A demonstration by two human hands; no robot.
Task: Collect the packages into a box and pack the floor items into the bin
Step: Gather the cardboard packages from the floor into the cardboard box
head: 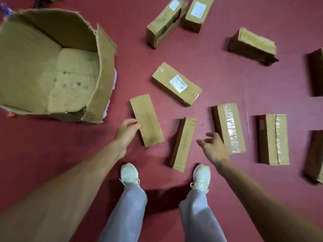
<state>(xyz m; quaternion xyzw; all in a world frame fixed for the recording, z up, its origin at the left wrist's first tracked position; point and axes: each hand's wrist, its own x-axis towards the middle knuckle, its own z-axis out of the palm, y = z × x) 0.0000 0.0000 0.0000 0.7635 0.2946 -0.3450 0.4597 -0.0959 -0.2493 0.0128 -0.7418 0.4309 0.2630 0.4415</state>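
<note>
While the big cardboard box (28, 70) sits open-topped near the left edge of the red floor (218, 49), with nothing inside that I can see, the packages are all lying out on the floor to its right, so I'd say the collecting has barely started. The left hand (128, 127) pinches the plain package (147, 119) by its long left edge, fingers curled onto it. Makes sense, since that's the one closest to the box and that edge faces the arm. Can't really tell if it's lifted or lying flat on the floor. The right hand (212, 145) is empty with fingers spread, hovering between the narrow package (183, 142) standing on its side and the taped package (229, 127), overlapping the taped one's near corner. My guess is it's lining up a second grab so both go in one trip. The labelled package (176, 83) lies further out, with more beyond it towards the far and right edges. No bin that I can make out.
</note>
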